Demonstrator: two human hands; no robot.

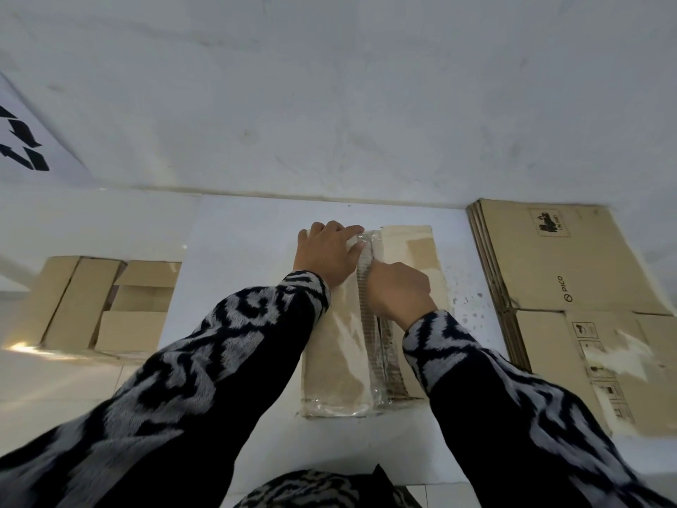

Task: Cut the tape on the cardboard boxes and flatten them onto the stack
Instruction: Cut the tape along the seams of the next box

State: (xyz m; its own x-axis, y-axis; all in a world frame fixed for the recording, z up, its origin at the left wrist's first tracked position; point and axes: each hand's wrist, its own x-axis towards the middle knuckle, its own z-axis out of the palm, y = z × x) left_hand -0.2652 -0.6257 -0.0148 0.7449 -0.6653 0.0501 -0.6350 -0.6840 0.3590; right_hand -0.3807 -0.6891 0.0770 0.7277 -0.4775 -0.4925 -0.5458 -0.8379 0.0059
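A long taped cardboard box (337,361) lies in front of me on the white floor. Clear tape (370,342) runs down its middle seam, which gapes open along the near part. My left hand (328,253) presses flat on the box's far left flap, fingers spread to the seam. My right hand (399,291) is curled in a fist on the seam at the far end, gripping a cutter whose thin blade tip (373,255) just shows. A stack of flattened boxes (571,287) lies to the right, against the wall.
A group of small closed cardboard boxes (106,302) sits on the floor to the left. A white wall (329,104) rises right behind the box. A white sheet with black arrows (25,144) leans at the far left.
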